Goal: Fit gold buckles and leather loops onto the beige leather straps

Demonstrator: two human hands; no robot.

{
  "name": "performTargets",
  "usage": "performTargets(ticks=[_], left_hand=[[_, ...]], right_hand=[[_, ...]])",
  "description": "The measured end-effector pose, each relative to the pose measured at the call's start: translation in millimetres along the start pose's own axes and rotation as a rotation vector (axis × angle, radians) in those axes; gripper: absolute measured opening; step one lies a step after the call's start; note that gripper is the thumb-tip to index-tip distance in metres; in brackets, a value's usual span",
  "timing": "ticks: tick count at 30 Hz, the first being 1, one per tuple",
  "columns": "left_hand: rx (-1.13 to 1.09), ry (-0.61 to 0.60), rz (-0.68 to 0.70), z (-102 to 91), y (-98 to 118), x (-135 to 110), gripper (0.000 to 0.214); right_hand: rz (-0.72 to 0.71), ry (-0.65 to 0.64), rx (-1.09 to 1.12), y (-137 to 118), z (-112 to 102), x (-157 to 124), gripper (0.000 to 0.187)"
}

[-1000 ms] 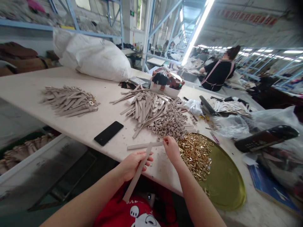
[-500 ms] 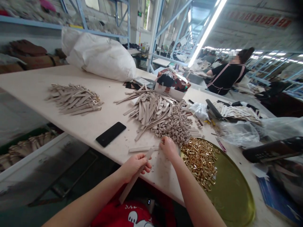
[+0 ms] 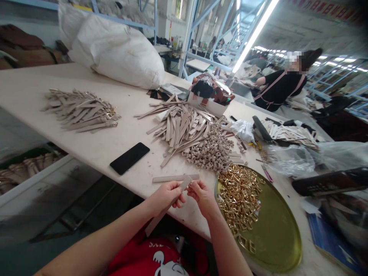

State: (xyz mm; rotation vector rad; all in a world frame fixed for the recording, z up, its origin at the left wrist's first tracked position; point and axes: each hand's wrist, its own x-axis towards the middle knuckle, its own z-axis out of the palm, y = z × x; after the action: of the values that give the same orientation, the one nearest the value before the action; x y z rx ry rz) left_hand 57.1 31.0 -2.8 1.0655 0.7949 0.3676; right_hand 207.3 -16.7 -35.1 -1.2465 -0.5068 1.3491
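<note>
My left hand point(image 3: 169, 194) is closed around a beige strap point(image 3: 157, 223), which slants from my lap up past my fingers. At the strap's upper end my right hand point(image 3: 201, 194) pinches something small, mostly hidden by the fingertips. Just beyond both hands another beige strip point(image 3: 165, 178) lies flat on the table. A heap of small beige loops point(image 3: 211, 151) sits past my right hand, against a pile of loose straps point(image 3: 179, 124). Gold metal buckles point(image 3: 240, 199) cover the left part of a round gold-coloured tray point(image 3: 277, 230), right of my right forearm.
A black phone point(image 3: 130, 158) lies left of the hands. Farther left are straps with gold fittings point(image 3: 83, 111). A big white sack point(image 3: 115, 53) and a box of dark and brown pieces point(image 3: 207, 105) stand behind. Another person point(image 3: 280, 90) works at the back right.
My right hand has come back from the edge of the loop heap to the upper end of the strap. My left hand keeps its hold on the strap. The view has shifted slightly.
</note>
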Motion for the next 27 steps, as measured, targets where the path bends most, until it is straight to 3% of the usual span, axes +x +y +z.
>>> performTargets(ticks=[4,9,12,15,23,27], left_hand=[[0.167,-0.014,0.064,2.4,-7.6,-5.3,0.020],[0.552,0.083,0.237,4.0,-8.1,-17.1,0.021],[0.682,0.083,0.283,6.7,-5.5,-26.8,0.023],[0.718,0.080,0.284,9.8,-4.3,-36.4,0.022],[0.554,0.052,0.202,16.0,-9.7,-46.6,0.026],[0.668,0.044,0.233,20.6,-8.3,-42.6,0.028]], right_hand=[[-0.043,0.025,0.028,4.0,1.6,-9.7,0.030],[-0.036,0.020,0.098,1.5,2.0,-27.2,0.025],[-0.087,0.028,0.102,1.2,2.4,-38.4,0.025],[-0.124,0.047,0.099,2.1,3.0,-47.8,0.025],[-0.220,0.087,-0.005,3.4,0.6,-61.6,0.021],[-0.223,0.062,-0.044,2.7,-6.0,-64.3,0.028]])
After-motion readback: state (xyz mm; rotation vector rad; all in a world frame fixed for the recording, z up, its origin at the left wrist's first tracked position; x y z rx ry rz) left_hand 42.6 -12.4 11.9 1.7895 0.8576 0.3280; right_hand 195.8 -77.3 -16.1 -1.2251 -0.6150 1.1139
